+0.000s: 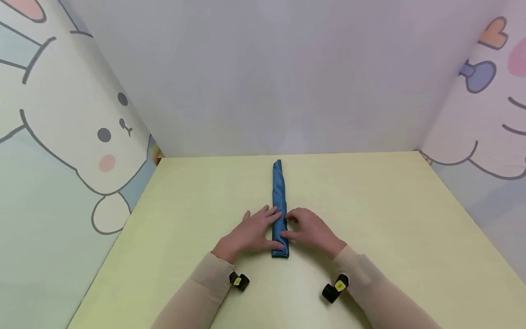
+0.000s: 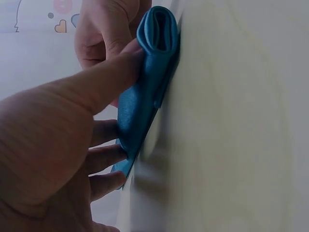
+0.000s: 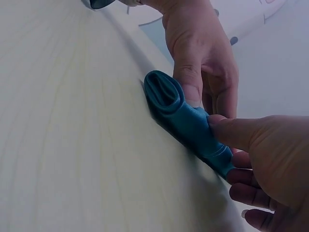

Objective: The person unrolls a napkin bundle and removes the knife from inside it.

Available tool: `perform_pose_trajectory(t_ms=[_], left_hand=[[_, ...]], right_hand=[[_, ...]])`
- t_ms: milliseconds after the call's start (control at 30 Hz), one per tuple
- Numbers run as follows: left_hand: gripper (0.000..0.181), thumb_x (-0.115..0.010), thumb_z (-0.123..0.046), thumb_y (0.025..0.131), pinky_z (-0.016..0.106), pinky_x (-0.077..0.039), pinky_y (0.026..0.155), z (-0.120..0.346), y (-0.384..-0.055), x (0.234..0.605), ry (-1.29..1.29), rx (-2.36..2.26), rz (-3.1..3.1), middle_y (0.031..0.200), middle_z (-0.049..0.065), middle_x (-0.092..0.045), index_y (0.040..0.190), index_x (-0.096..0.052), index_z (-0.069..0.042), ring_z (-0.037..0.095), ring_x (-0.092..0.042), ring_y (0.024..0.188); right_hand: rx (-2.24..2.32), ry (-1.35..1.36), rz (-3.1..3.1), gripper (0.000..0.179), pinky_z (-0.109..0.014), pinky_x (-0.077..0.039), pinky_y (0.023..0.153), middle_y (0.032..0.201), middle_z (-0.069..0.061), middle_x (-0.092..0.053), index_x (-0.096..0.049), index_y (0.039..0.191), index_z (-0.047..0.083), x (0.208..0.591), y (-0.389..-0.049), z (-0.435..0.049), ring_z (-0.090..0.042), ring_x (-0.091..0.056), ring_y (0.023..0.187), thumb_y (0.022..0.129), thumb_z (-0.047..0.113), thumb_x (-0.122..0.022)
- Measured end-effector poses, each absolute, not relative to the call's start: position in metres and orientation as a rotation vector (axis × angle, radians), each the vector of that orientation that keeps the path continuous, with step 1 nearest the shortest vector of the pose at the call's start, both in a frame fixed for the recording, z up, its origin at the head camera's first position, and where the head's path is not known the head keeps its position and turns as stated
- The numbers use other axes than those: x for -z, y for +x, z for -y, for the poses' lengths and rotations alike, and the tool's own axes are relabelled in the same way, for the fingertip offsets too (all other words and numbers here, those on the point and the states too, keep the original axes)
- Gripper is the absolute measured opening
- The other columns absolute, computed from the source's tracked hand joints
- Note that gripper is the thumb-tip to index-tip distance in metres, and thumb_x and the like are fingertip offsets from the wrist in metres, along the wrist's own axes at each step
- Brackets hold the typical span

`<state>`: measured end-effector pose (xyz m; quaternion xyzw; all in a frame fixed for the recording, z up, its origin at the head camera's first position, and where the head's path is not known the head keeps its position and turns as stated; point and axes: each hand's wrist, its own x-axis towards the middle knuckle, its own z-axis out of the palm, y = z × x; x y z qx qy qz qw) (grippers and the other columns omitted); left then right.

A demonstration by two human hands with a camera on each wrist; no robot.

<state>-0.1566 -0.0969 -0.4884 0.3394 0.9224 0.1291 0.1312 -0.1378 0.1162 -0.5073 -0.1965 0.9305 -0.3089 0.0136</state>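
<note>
A shiny blue cloth [image 1: 279, 189], rolled into a long narrow strip, lies lengthwise on the table in the head view. Its near end shows wound layers, seen as an oval coil of the cloth [image 3: 163, 92] in the right wrist view. From the left, my left hand [image 1: 252, 233] rests on the roll with fairly straight fingers, its thumb pressing near the front end. On the opposite side, my right hand [image 1: 311, 230] pinches the roll's right edge, thumb on top and fingers curled at the side. The far half of the strip is untouched.
The pale yellow table [image 1: 197, 192] reaches back to a plain light wall [image 1: 267, 82]. Side panels with cartoon drawings [image 1: 82, 137] stand left and right. Small black wrist devices [image 1: 239, 280] are strapped at both sleeves.
</note>
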Motion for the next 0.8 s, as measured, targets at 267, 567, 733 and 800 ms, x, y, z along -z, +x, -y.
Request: perform_pose_trajectory(t_ms=[267, 567, 733, 800], left_hand=[[0.093, -0.06, -0.071, 0.078, 0.071, -0.019, 0.103, 0.093, -0.153, 0.486, 0.967, -0.374, -2.68, 0.158, -0.002, -0.023, 0.152, -0.032, -0.022, 0.025, -0.016, 0.146], [0.094, -0.057, -0.074, 0.077, 0.07, -0.02, 0.103, 0.092, -0.159, 0.485, 0.97, -0.342, -2.705, 0.158, -0.003, -0.022, 0.152, -0.03, -0.024, 0.024, -0.016, 0.146], [0.095, -0.059, -0.073, 0.077, 0.071, -0.019, 0.102, 0.095, -0.156, 0.488, 0.957, -0.362, -2.691, 0.158, -0.002, -0.023, 0.152, -0.031, -0.023, 0.025, -0.016, 0.146], [0.095, -0.06, -0.073, 0.077, 0.071, -0.019, 0.102, 0.096, -0.155, 0.49, 0.955, -0.368, -2.688, 0.158, -0.002, -0.023, 0.152, -0.031, -0.022, 0.024, -0.016, 0.146]], right_hand=[[1.028, -0.668, -2.922, 0.022, -0.027, -0.049, 0.073, 0.086, 0.011, -0.063, -0.07, 0.092, 0.017, 0.508, -0.138, -0.124, -0.005, -0.054, 0.077, 0.08, 0.034, -0.079], [1.137, -0.679, -2.831, 0.023, -0.025, -0.05, 0.071, 0.086, 0.014, -0.066, -0.075, 0.095, 0.018, 0.503, -0.145, -0.131, -0.003, -0.057, 0.077, 0.08, 0.036, -0.079], [1.168, -0.715, -2.764, 0.033, -0.023, -0.051, 0.071, 0.092, 0.009, -0.07, -0.076, 0.102, 0.013, 0.507, -0.144, -0.13, -0.003, -0.061, 0.08, 0.079, 0.037, -0.079], [1.173, -0.743, -2.751, 0.034, -0.023, -0.051, 0.07, 0.093, 0.009, -0.071, -0.076, 0.103, 0.012, 0.508, -0.143, -0.129, -0.003, -0.061, 0.081, 0.079, 0.036, -0.079]])
